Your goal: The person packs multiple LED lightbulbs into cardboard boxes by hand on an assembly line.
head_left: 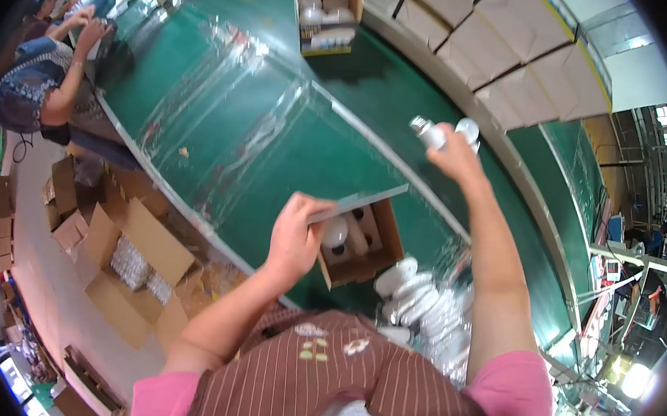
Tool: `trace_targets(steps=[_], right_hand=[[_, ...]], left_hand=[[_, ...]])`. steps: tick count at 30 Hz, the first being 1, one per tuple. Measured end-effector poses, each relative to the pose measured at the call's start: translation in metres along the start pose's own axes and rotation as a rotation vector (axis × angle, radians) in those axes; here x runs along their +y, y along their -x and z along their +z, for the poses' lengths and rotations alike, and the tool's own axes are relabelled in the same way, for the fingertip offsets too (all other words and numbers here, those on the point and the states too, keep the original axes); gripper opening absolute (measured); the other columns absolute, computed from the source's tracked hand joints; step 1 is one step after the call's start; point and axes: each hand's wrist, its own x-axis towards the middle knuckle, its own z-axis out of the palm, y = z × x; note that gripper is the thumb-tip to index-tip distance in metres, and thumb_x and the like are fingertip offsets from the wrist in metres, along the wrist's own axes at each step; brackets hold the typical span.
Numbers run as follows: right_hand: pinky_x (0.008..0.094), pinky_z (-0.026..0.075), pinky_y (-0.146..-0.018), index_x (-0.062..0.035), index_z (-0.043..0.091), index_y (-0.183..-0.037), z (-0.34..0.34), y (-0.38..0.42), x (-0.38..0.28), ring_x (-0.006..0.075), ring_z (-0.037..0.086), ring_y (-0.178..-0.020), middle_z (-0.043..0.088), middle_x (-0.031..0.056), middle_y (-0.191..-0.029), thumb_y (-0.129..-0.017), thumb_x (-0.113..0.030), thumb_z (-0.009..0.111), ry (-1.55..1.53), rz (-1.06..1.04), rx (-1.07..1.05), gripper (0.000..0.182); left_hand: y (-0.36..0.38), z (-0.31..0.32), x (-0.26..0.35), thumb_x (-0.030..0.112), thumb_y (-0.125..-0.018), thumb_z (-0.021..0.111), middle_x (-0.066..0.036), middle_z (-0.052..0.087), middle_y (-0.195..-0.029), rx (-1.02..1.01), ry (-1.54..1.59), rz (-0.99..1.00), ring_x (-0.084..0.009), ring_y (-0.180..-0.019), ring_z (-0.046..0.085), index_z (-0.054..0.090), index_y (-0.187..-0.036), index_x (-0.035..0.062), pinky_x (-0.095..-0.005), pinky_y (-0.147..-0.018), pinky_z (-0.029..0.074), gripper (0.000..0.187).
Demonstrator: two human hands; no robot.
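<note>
My right hand [458, 156] is raised over the green table, closed around a white light bulb [432, 133]. The bulb's metal screw base points left, and a round white part shows past my fingers. My left hand [298, 232] pinches the edge of a pale cardboard flap [373, 198] at the top of an open carton [390, 231]. Inside that carton sits a white bulb [336, 232] beside a cardboard insert with round holes. Just right of the carton lies a pile of white bulbs [413, 291], partly in clear plastic.
A carton of bulbs [325, 45] stands at the far side of the table [224, 115]. Stacked boxes [507, 50] line the back right. Open cartons [146, 233] with bubble-wrapped goods sit to the left. Another person [55, 92] works at the table's far left.
</note>
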Motion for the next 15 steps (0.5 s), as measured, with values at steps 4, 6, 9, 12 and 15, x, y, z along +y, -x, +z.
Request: trace_targets(steps=[4, 6, 9, 12, 15], right_hand=[[0.0426, 0.050, -0.084, -0.0101, 0.055, -0.123, -0.092, 0.138, -0.065, 0.0367, 0.062, -0.097, 0.061, 0.0203, -0.109, -0.074, -0.029, 0.070, -0.057, -0.217, 0.234, 0.054], [0.0414, 0.051, -0.079, -0.0073, 0.053, -0.120, -0.112, 0.187, -0.097, 0.0344, 0.063, -0.095, 0.062, 0.0167, -0.110, -0.072, -0.028, 0.075, 0.020, -0.304, 0.218, 0.057], [0.0362, 0.052, -0.067, -0.0047, 0.053, -0.106, -0.104, 0.218, -0.126, 0.0291, 0.064, -0.079, 0.058, 0.0123, -0.090, -0.066, -0.026, 0.083, 0.250, -0.377, 0.200, 0.054], [0.0350, 0.052, -0.067, -0.0041, 0.056, -0.102, -0.105, 0.224, -0.143, 0.0277, 0.063, -0.078, 0.055, 0.0113, -0.087, -0.066, -0.024, 0.081, 0.273, -0.483, 0.224, 0.049], [0.0360, 0.052, -0.069, -0.0033, 0.058, -0.099, -0.106, 0.231, -0.145, 0.0276, 0.063, -0.080, 0.056, 0.0117, -0.087, -0.066, -0.022, 0.078, 0.204, -0.486, 0.252, 0.043]], left_hand=[[0.002, 0.002, 0.004, 0.008, -0.089, 0.059, -0.016, 0.058, -0.090, 0.007, 0.027, -0.079, -0.0342, -0.084, 0.058, 0.066, -0.099, 0.0014, -0.0384, -0.074, 0.047, 0.014], [0.004, 0.007, 0.004, 0.009, -0.090, 0.058, -0.015, 0.057, -0.089, 0.028, 0.086, -0.091, -0.0334, -0.081, 0.057, 0.065, -0.100, 0.0008, -0.0386, -0.072, 0.046, 0.014], [0.005, 0.014, -0.004, 0.010, -0.091, 0.058, -0.015, 0.055, -0.086, 0.091, 0.068, -0.014, -0.0327, -0.078, 0.055, 0.064, -0.100, 0.0011, -0.0394, -0.069, 0.045, 0.013], [0.006, 0.016, -0.004, 0.010, -0.091, 0.058, -0.015, 0.053, -0.085, 0.110, 0.070, -0.008, -0.0330, -0.076, 0.054, 0.063, -0.099, 0.0019, -0.0409, -0.068, 0.044, 0.013], [0.006, 0.014, -0.002, 0.010, -0.091, 0.058, -0.015, 0.053, -0.085, 0.108, 0.064, 0.001, -0.0336, -0.076, 0.054, 0.063, -0.099, 0.0016, -0.0411, -0.068, 0.044, 0.012]])
